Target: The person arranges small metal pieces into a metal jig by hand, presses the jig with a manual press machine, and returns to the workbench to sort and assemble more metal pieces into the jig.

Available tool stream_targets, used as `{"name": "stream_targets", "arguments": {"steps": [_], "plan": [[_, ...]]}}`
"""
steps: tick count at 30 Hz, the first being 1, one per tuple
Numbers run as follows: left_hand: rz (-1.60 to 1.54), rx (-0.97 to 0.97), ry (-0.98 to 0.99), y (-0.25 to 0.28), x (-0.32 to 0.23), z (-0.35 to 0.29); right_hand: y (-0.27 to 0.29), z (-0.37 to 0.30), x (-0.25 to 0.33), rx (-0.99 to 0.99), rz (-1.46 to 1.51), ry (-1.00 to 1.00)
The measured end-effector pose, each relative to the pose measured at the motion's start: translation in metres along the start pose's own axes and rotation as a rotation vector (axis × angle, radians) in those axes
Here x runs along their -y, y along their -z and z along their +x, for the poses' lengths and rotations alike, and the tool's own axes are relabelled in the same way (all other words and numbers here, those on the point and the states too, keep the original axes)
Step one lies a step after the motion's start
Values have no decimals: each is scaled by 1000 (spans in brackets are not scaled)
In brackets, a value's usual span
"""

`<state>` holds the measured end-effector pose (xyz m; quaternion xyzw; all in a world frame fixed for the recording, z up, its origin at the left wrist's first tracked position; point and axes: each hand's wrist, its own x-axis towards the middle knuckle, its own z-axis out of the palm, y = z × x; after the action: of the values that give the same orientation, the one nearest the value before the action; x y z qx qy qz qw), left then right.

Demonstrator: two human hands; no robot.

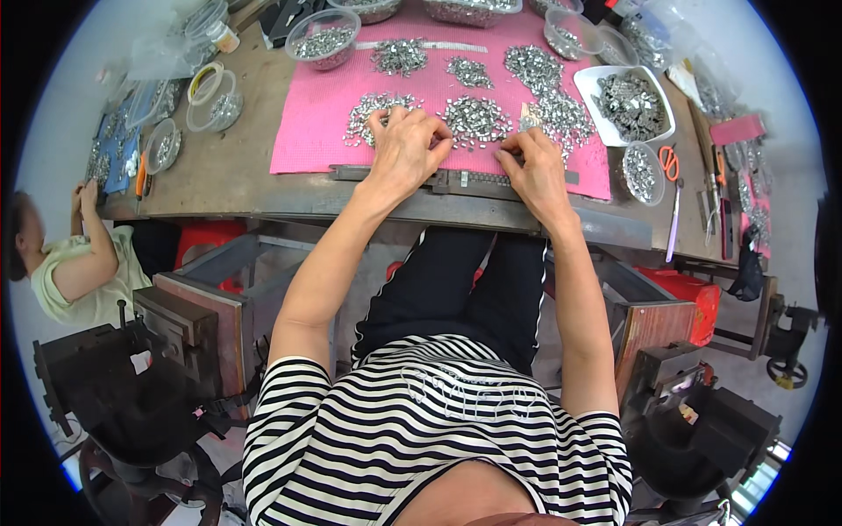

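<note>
My left hand (408, 145) is bent over the pink mat (303, 131), thumb and fingertips pinched together. Whatever they hold, if anything, is too small to make out. Across a short gap, my right hand (537, 171) is closed in a similar pinch, its fingertips turned down and their contents hidden. Between and just beyond the hands spreads a pile of small shiny metal pieces (476, 121). Another metal-piece pile (364, 123) lies partly behind my left hand. Along the mat's near edge, under both hands, runs a long dark metal bar (484, 179) with small pieces set in a row.
More metal pieces (401, 56) are heaped farther back. A clear round tub (323, 39) stands at back left, a white square tray (624, 103) and small tub (641, 174) at right. Orange-handled scissors (669, 163) lie beside them. Another person (79, 263) sits far left.
</note>
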<state>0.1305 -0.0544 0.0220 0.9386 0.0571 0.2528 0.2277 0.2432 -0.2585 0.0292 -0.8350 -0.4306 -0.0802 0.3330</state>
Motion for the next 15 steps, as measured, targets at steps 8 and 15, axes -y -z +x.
{"name": "stream_targets", "arguments": {"steps": [8, 15], "plan": [[77, -18, -70, 0, -4, 5, -5, 1, 3, -5, -51, 36], [163, 17, -155, -3, -4, 10, -8, 1, 6, -38, -69, 29]]}}
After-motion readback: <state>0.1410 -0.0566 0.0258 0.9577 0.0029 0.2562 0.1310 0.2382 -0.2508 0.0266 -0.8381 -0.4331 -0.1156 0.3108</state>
